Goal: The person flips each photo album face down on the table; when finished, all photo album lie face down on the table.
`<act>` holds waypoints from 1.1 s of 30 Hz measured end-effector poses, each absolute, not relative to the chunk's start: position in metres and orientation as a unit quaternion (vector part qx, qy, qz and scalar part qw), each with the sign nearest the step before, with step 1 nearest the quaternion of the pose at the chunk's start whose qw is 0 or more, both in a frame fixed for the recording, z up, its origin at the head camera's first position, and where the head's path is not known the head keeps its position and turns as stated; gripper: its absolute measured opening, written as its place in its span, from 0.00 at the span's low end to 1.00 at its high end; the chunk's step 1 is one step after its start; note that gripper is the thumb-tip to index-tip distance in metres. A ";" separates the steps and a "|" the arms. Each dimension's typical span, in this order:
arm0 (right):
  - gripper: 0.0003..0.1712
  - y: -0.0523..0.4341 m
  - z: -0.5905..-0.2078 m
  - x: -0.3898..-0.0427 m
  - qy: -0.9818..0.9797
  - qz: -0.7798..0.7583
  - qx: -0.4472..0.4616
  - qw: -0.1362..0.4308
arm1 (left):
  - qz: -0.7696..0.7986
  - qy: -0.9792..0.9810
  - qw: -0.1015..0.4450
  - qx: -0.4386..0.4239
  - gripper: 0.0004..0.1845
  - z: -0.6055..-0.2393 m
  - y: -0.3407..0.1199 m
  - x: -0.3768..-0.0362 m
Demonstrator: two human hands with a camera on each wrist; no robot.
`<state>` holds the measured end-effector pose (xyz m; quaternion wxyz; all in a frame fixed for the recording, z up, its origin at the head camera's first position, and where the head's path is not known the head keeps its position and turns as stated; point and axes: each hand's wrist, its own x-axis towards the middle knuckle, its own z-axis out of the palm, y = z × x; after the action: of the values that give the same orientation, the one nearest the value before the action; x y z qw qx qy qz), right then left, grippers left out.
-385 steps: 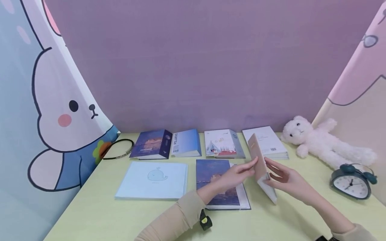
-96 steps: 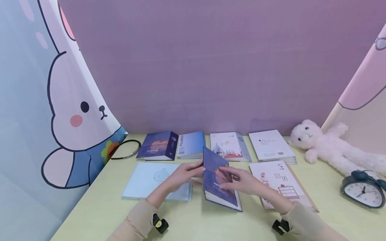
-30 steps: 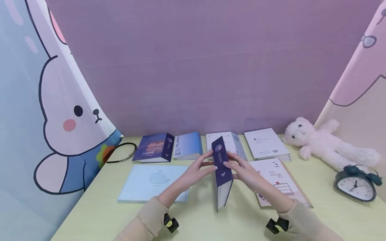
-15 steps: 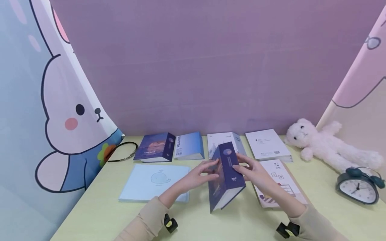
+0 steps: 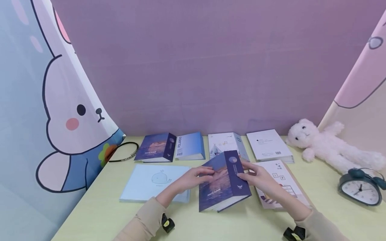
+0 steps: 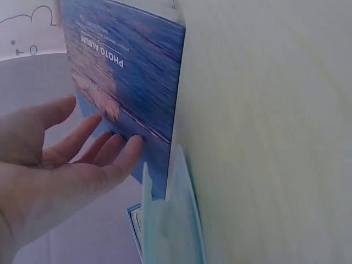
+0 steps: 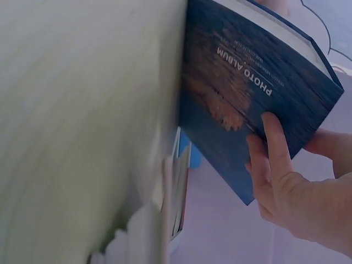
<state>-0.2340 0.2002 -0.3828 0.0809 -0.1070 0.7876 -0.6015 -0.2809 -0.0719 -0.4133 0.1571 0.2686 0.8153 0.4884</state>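
Album, dark blue with "PHOTO ALBUM" on its cover, leans over at a tilt in the middle of the counter, one lower edge down on the surface and the spine turned up and to the right. Both hands support it from opposite sides, which seems to be what keeps it from dropping flat. The left hand lies with fairly straight fingers along the cover's upper left part; the left wrist view shows those fingertips touching the cover rather than wrapping it. The right hand is clamped on the spine side, with one finger laid over the cover and the rest curled behind, so this hand appears to carry most of the weight.

Just left of it a pale whale book lies flat, partly under the left forearm. Just right, a white book with drawn furniture lies flat beneath the right wrist. Both sit close beside the album, in a front row.

Behind them runs a second row: a dark blue book, a light blue one, a tent-cover book and a white book. A headband lies at the far left, a plush bear at the far right, and a clock stands nearer on that side.
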 end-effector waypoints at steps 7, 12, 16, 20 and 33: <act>0.40 0.203 -0.389 -0.235 0.843 -0.520 -0.116 0.073 | 0.476 0.825 0.162 0.258 0.19 -0.414 -0.078 -0.282; 0.39 0.205 -0.396 -0.237 0.879 -0.452 -0.135 0.062 | 0.467 0.828 0.180 0.250 0.19 -0.415 -0.082 -0.283; 0.38 0.207 -0.398 -0.238 0.883 -0.440 -0.149 0.062 | 0.460 0.829 0.193 0.253 0.19 -0.414 -0.084 -0.283; 0.38 0.209 -0.399 -0.238 0.886 -0.428 -0.160 0.075 | 0.460 0.827 0.202 0.251 0.19 -0.413 -0.085 -0.282; 0.36 0.214 -0.398 -0.231 0.900 -0.379 -0.166 0.137 | 0.463 0.835 0.170 0.243 0.16 -0.415 -0.085 -0.283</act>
<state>-0.2307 0.2135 -0.3981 0.1366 -0.1660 0.9002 -0.3787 -0.2828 -0.0847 -0.4151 0.1702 0.2431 0.8353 0.4629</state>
